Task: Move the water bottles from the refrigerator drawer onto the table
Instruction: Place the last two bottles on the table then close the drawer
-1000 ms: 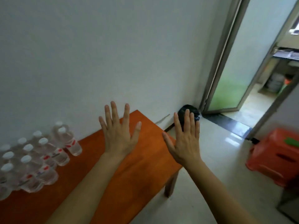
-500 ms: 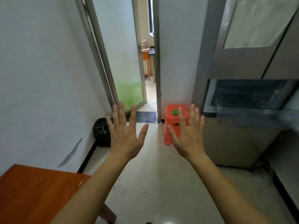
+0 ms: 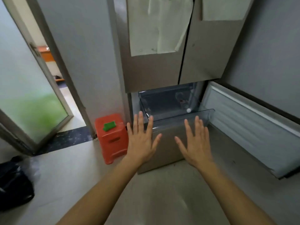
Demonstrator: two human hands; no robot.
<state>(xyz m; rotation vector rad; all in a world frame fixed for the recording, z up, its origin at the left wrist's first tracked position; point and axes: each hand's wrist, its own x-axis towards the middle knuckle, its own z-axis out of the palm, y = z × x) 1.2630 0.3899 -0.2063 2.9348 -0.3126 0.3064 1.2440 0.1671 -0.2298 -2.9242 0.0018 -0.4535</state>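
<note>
The refrigerator [image 3: 155, 69] stands ahead with its lower door [image 3: 253, 127] swung open to the right. A clear plastic drawer [image 3: 175, 115] is pulled out below the upper doors. Inside it, at the back right, I make out a water bottle [image 3: 183, 101] with a white cap, blurred behind the plastic. My left hand [image 3: 141, 140] and my right hand [image 3: 194, 142] are both held out flat with fingers spread, empty, just in front of and below the drawer's front edge. The table and the other bottles are out of view.
A red plastic stool [image 3: 112, 137] with a green object [image 3: 109, 125] on top stands left of the refrigerator. A frosted glass door [image 3: 29, 101] hangs open at the left. A black bag [image 3: 14, 184] lies on the floor at the lower left.
My view has swung right, from the orange table with its bottles, past the doorway, to the refrigerator. Both hands stayed open and now hover near the drawer.
</note>
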